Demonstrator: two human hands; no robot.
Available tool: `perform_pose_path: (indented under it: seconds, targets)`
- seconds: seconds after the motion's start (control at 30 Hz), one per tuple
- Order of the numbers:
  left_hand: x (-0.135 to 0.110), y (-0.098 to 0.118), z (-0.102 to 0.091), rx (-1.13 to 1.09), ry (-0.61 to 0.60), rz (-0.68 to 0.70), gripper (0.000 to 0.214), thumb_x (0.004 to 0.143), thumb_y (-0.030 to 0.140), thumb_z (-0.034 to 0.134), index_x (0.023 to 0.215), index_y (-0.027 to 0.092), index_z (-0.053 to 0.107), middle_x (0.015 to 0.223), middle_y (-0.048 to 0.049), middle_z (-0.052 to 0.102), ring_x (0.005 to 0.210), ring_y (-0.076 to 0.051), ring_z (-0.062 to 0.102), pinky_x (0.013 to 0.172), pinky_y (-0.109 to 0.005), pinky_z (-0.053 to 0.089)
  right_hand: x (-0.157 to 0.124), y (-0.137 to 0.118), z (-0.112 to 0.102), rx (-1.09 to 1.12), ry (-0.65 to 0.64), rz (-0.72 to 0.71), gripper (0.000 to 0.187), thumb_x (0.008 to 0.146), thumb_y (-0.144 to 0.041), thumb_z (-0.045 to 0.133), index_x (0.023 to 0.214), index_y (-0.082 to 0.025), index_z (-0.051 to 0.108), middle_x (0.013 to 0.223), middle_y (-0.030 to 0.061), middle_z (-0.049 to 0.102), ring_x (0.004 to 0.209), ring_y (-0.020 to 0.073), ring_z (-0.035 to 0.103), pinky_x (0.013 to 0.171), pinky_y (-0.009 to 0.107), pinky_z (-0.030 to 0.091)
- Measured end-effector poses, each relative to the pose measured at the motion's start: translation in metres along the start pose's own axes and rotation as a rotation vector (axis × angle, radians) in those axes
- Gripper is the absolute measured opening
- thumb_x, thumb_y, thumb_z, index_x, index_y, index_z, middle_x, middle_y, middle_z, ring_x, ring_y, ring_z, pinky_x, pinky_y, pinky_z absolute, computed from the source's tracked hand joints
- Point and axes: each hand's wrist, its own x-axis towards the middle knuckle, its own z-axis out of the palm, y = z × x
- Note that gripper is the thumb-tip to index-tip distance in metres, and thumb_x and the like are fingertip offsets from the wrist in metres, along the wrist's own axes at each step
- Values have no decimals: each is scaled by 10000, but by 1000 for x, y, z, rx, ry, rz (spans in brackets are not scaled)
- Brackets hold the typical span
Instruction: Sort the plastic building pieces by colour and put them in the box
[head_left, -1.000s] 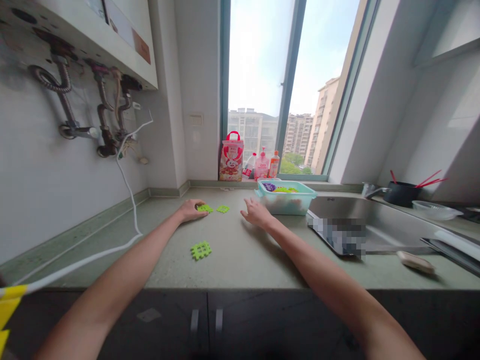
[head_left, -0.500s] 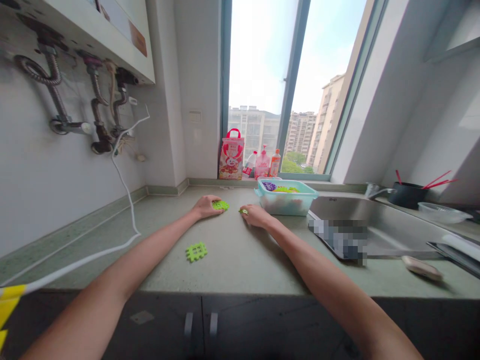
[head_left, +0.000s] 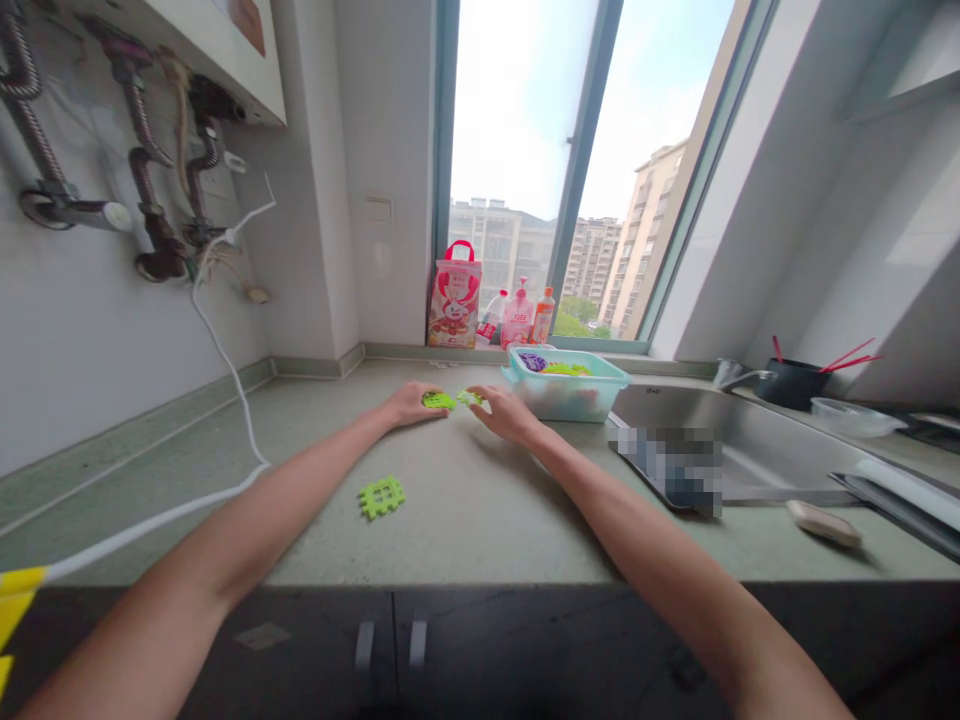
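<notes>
My left hand [head_left: 409, 403] rests far out on the green counter [head_left: 480, 510], its fingers pinched on a small green grid piece [head_left: 438, 401]. My right hand [head_left: 507, 412] is just to the right of it, fingers closed on a second green piece [head_left: 471, 398]. The two pieces meet between my hands. A third green grid piece [head_left: 382, 495] lies alone on the counter, nearer to me. A teal plastic tub [head_left: 566, 394] with purple and green pieces in it stands right of my right hand.
A steel sink [head_left: 742, 455] lies to the right, with a sponge [head_left: 823, 522] at its front edge and a black pot [head_left: 795, 384] behind. A red bag [head_left: 454, 308] and bottles [head_left: 519, 316] stand at the window. A white cable [head_left: 217, 350] trails across the left counter.
My hands have come together. The left slid its green piece rightwards, the right took hold of the other piece, and the two pieces now touch. The view shifted slightly left and down.
</notes>
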Motion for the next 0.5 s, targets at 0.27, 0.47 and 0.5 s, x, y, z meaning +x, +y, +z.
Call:
perform_pose_path:
  seconds: [0.27, 0.47, 0.5]
  targets:
    - [-9, 41, 10, -170, -23, 97, 871, 667, 719, 847, 1336, 194, 655, 1095, -77, 772, 992, -302, 729, 858, -358, 546, 1, -11, -3, 102, 131, -264, 322, 1082, -266, 519, 1387, -201, 601, 1307, 140, 694, 1233, 252, 626, 1074, 404, 486]
    - [-8, 38, 10, -279, -120, 74, 1298, 552, 630, 953, 1633, 192, 383, 1211, -101, 751, 1099, -306, 717, 1000, -393, 528, 1, -9, 0, 100, -117, -199, 175, 1025, -230, 595, 1170, -213, 691, 1193, 109, 725, 1148, 256, 645, 1048, 422, 472]
    - [-8, 33, 8, -281, -147, 70, 1312, 531, 622, 965, 1630, 187, 394, 1263, -116, 739, 1151, -317, 703, 1036, -399, 513, 1, -9, 1, 115, -138, -172, 180, 1021, -281, 621, 1174, -214, 689, 1196, 110, 719, 1149, 259, 646, 1043, 419, 472]
